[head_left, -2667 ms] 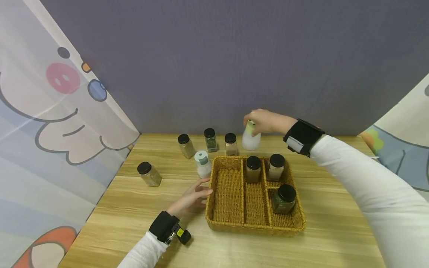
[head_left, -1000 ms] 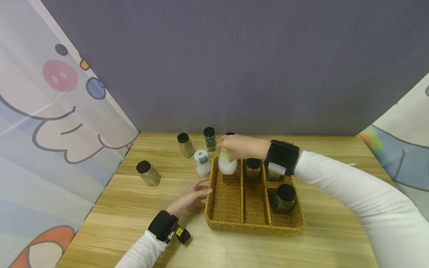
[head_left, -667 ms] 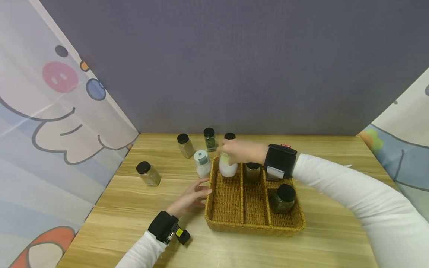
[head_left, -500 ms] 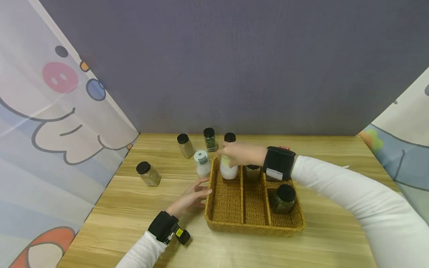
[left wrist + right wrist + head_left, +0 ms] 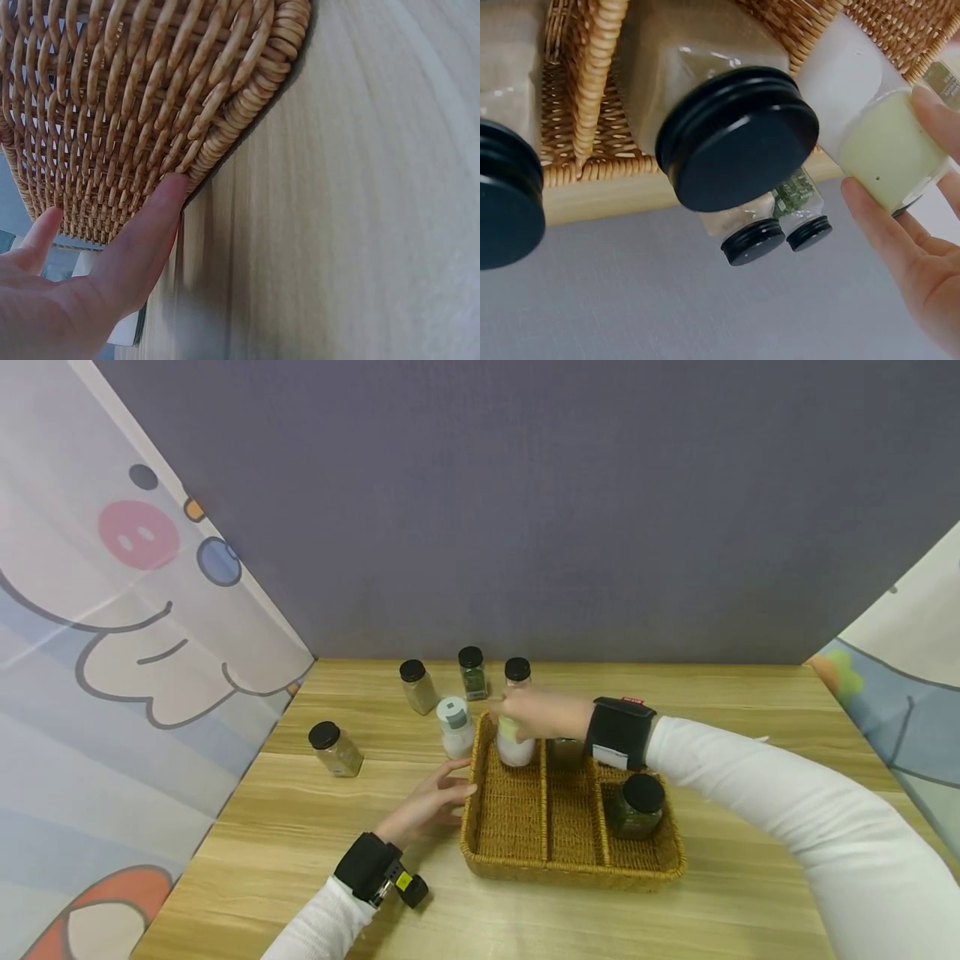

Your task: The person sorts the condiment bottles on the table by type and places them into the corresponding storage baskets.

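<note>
My right hand (image 5: 543, 712) grips a white bottle (image 5: 515, 752) by its pale green cap (image 5: 892, 150). The bottle stands in the back of the left compartment of a divided wicker basket (image 5: 570, 872). Against the basket's left wall rest the fingertips of my left hand (image 5: 423, 806), fingers extended; the left wrist view has them at the woven side (image 5: 112, 112). A black-lidded spice jar (image 5: 735, 135) sits in the middle compartment, partly covered by my right wrist. Front right in the basket is a jar of dark green flakes (image 5: 637, 810). My forearm hides the jar behind it.
Left of the basket stands a white shaker with a grey-and-white cap (image 5: 455, 731). Black-lidded jars line the back: a tan one (image 5: 417, 687), a green one (image 5: 473, 673) and a pale one (image 5: 517, 671). Another tan jar (image 5: 335, 749) is farther left. A grey panel (image 5: 555, 510) backs the table.
My right hand has brought the white bottle from behind the basket leftward and toward me, down into the left compartment. The left hand has stayed at the basket's side.
</note>
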{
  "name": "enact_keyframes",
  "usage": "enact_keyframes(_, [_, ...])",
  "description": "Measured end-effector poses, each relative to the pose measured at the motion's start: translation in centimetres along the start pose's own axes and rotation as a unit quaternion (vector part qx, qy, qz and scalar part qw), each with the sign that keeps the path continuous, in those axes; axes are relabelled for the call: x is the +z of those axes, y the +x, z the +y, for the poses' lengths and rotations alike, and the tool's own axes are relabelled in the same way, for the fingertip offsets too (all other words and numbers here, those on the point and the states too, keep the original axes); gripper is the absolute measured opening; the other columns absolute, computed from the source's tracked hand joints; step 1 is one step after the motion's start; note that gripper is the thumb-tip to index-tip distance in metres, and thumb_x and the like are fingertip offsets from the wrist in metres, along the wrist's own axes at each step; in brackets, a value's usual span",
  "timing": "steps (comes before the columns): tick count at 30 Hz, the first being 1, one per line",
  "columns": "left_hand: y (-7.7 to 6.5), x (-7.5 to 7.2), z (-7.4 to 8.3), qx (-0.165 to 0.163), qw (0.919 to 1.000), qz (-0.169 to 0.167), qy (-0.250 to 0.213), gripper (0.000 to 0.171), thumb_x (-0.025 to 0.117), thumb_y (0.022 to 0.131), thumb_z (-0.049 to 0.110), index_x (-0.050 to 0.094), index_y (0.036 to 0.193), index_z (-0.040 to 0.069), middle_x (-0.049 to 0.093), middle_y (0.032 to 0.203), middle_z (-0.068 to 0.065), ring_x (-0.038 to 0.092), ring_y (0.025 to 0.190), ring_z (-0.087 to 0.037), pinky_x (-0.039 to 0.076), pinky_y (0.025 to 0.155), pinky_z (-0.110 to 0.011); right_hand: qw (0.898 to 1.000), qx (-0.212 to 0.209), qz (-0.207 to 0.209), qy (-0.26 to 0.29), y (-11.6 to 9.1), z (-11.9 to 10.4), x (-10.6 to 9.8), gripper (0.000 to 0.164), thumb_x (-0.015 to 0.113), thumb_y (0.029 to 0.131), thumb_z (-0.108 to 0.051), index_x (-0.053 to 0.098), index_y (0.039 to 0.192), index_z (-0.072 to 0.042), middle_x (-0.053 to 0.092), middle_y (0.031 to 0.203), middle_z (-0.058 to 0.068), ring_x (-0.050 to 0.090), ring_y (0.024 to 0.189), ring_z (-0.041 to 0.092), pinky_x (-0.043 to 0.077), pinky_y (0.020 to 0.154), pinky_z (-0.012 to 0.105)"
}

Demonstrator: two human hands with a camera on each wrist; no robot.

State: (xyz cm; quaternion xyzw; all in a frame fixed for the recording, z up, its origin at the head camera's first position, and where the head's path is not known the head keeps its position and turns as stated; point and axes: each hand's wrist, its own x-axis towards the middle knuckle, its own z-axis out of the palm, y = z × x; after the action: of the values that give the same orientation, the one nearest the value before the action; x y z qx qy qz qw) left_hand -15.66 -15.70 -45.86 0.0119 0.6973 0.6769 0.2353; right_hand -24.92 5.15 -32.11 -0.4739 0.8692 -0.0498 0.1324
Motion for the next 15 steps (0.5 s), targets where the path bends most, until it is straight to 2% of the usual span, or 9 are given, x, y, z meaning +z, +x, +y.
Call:
enact_keyframes(3, [-0.08, 0.09, 0.1, 0.004, 1.0, -0.004, -0.001, 0.077, 0.064, 0.077, 0.042, 0.025, 0.137, 0.013, 0.037, 0.129, -0.024, 0.046, 0.11, -0.033, 0.046, 0.083, -0.045, 1.0, -0.001, -0.001, -0.001, 0.08, 0.1, 0.21, 0.04, 0.07, 0.073, -0.007, 0.055, 0.111, -0.007, 0.047, 0.124, 0.022, 0.058, 0.088, 0.025, 0.05, 0.071, 0.029])
enact_keyframes(11, [-0.07, 0.12, 0.15, 0.006, 1.0, -0.005, -0.002, 0.076, 0.064, 0.078, 0.041, 0.025, 0.137, 0.013, 0.037, 0.129, -0.024, 0.047, 0.11, -0.032, 0.046, 0.083, -0.046, 1.0, 0.021, -0.018, 0.008, 0.34, 0.24, 0.5, 0.041, 0.069, 0.075, -0.008, 0.054, 0.113, -0.008, 0.034, 0.133, 0.027, 0.055, 0.1, 0.031, 0.049, 0.079, 0.035])
enact_keyframes(15, [0.0, 0.05, 0.04, 0.004, 1.0, -0.006, -0.005, 0.077, 0.064, 0.078, 0.04, 0.024, 0.138, 0.013, 0.036, 0.129, -0.023, 0.046, 0.11, -0.033, 0.046, 0.083, -0.046, 1.0, 0.018, -0.009, 0.004, 0.48, 0.27, 0.86, 0.04, 0.07, 0.073, -0.007, 0.056, 0.11, -0.007, 0.044, 0.124, 0.025, 0.057, 0.092, 0.028, 0.05, 0.072, 0.031])
